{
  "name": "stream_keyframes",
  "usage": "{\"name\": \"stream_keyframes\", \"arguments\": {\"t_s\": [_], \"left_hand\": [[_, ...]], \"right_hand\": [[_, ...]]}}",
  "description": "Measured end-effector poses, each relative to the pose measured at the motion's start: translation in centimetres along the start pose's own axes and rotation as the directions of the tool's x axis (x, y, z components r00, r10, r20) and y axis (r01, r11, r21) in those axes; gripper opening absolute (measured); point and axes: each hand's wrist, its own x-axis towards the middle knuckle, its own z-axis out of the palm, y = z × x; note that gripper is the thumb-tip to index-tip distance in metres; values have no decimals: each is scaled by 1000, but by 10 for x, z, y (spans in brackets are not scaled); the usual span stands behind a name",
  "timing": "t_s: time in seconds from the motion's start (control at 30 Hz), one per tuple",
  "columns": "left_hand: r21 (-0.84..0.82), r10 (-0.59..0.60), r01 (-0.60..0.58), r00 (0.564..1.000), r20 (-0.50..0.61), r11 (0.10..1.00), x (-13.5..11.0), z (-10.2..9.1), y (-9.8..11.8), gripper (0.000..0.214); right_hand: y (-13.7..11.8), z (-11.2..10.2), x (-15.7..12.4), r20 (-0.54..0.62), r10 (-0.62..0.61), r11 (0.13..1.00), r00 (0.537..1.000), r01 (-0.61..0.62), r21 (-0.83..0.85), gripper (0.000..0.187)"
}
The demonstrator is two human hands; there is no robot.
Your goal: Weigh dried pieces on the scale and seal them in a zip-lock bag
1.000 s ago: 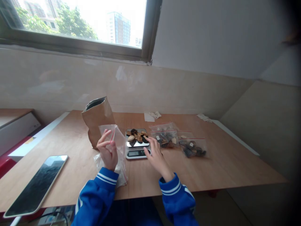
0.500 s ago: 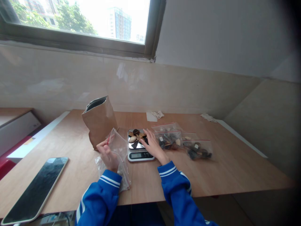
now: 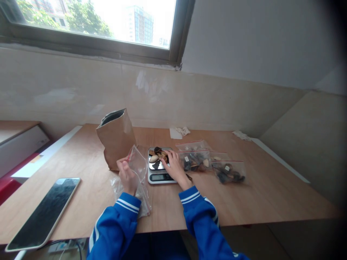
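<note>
My left hand is closed on the mouth of a clear zip bag with a red strip, holding it up beside a small kitchen scale. Dark and pale dried pieces lie on the scale's shiny plate. My right hand rests over the right side of the plate, fingers curled onto the pieces. More clear bags lie under my left wrist. Both sleeves are blue with white stripes.
An open brown paper bag stands behind the scale. Three filled zip bags lie to the right. A dark tablet lies at the table's near left. Crumpled paper sits by the wall. The table ends at my body.
My right hand moved from the scale's display up onto the plate and curled over the pieces. My left hand tilted the bag's mouth toward the scale.
</note>
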Motion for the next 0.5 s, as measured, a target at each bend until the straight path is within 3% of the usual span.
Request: {"name": "stream_keyframes", "arguments": {"t_s": [0.1,0.5], "left_hand": [[-98,-91,81,991,-101,992,0,1,2,31],[-214,-138,104,980,-146,971,1,6,1,28]], "right_hand": [[-1,0,0,-14,22,1000,1000,-22,-21,37],[0,-3,0,-39,-24,984,999,17,-179,34]]}}
